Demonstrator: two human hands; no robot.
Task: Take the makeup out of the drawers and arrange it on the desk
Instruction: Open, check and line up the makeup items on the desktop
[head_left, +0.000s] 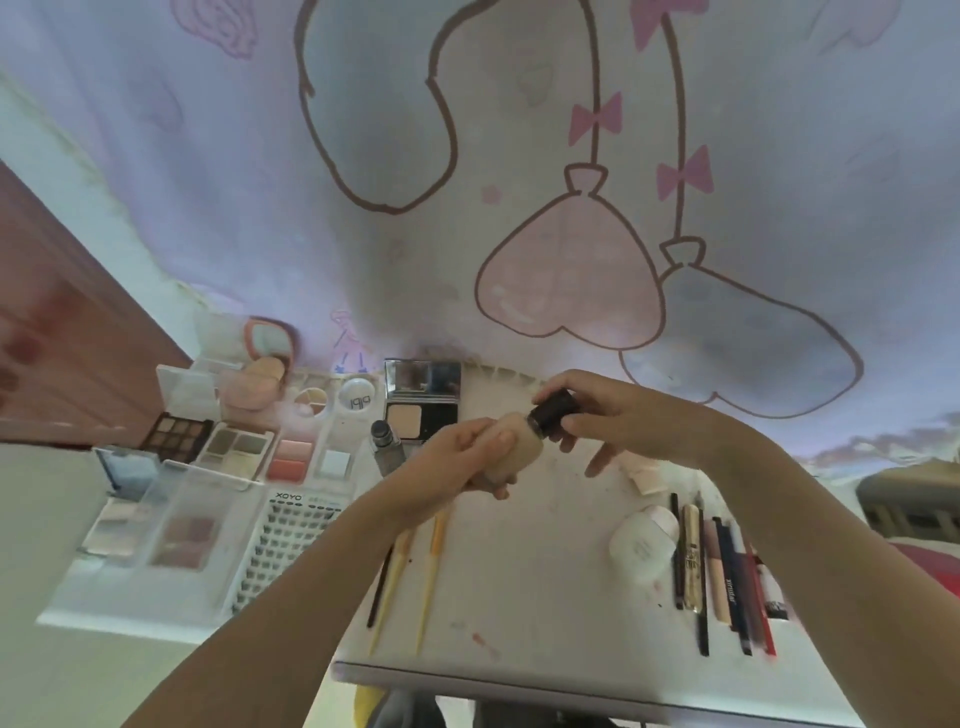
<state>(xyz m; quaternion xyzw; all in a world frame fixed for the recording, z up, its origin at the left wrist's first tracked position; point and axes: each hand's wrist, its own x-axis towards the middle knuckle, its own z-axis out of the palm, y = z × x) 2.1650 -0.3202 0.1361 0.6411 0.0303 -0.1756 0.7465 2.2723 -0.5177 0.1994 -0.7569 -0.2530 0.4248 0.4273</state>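
**Foundation bottle held over the desk**

Both forearms come in from the lower edge of the view, and they meet above the middle of the white desk (545, 587). The left hand (457, 457) wraps its fingers around the pale body of the foundation bottle (511, 441), which lies tilted, with the neck pointing up and to the right. The right hand (597, 415) pinches the dark cap (553, 413) with thumb and upper fingers, while its lower fingers stay spread and free. Whether the cap is being turned or only held, the blurred view does not let me say.

The bottle is in the air, not touching the desk. It looks like glass, so I judge it rather heavy for its size, smooth, and breakable if it falls. The safest hold is around the body, as now; the cap alone may come loose.

On the left the eyeshadow palettes (208, 452) lie open in rows beside a lash tray (291, 545). On the right the pencils (722, 577) lie side by side, near a white round compact (641, 545). Two yellow brushes (410, 582) lie below the hands. A free place stays on the desk between brushes and compact.
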